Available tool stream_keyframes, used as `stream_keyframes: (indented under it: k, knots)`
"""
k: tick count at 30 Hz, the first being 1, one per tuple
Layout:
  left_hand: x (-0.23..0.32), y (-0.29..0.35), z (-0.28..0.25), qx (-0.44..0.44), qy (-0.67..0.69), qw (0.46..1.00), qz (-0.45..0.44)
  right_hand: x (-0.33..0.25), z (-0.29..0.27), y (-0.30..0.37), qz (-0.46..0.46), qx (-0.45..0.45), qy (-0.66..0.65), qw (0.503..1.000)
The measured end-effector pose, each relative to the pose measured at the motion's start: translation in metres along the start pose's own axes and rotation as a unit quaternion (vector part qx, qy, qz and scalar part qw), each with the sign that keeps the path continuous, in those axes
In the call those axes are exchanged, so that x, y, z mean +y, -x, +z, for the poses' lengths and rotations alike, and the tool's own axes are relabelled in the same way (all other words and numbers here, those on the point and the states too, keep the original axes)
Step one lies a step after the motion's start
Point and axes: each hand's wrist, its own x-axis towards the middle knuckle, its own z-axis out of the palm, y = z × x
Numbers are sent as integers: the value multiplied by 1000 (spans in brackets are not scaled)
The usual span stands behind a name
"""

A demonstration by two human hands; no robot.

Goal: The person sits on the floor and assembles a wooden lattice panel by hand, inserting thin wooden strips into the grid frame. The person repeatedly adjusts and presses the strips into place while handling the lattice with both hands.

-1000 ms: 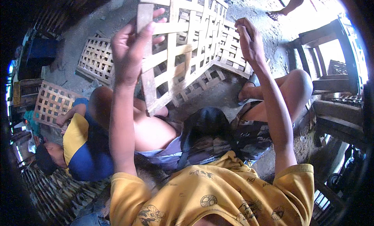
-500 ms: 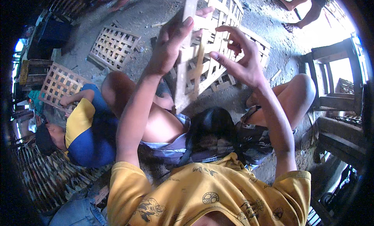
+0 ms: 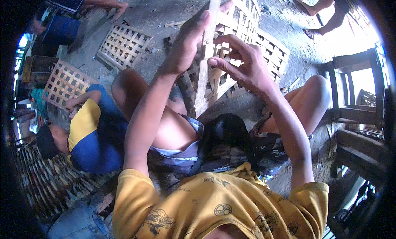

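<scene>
A pale woven bamboo panel (image 3: 240, 22) with a flat edge strip (image 3: 202, 84) is held up on a slant in front of me. My left hand (image 3: 185, 49) is closed on the strip's upper part, thumb on the near side and fingertips showing behind it. Bent thumb and index finger of my right hand (image 3: 249, 68) meet the same strip lower down, near a small slat end; the other fingers curl in. Exactly what lies between those fingertips is partly hidden. Behind it, a second woven panel (image 3: 274, 53) lies on the ground.
Another woven panel (image 3: 126, 45) lies on the ground, far left. A person in blue and yellow (image 3: 84, 134) sits at my left, holding a woven panel (image 3: 66, 85). Other people's limbs show at the far left and far right. Wooden frames (image 3: 357, 109) stand at my right.
My right hand has moved left, its thumb and index finger coming from apart to the panel's edge strip. The panel has turned, so that strip is seen more edge-on. My left hand keeps its hold.
</scene>
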Motion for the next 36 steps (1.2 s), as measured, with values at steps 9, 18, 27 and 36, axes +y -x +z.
stream_keyframes:
  k: [9,18,27,36]
  knots:
    - [5,4,-6,-13,-49,997,-62,6,-32,-16,53,167,4,985]
    - [-5,-1,-8,42,-144,989,1,1,-47,-17,100,305,93,942]
    - [-24,-10,-6,57,-211,972,82,19,-31,-3,-30,350,26,936]
    - [-18,-8,-6,59,-243,965,81,10,8,4,-67,175,126,974]
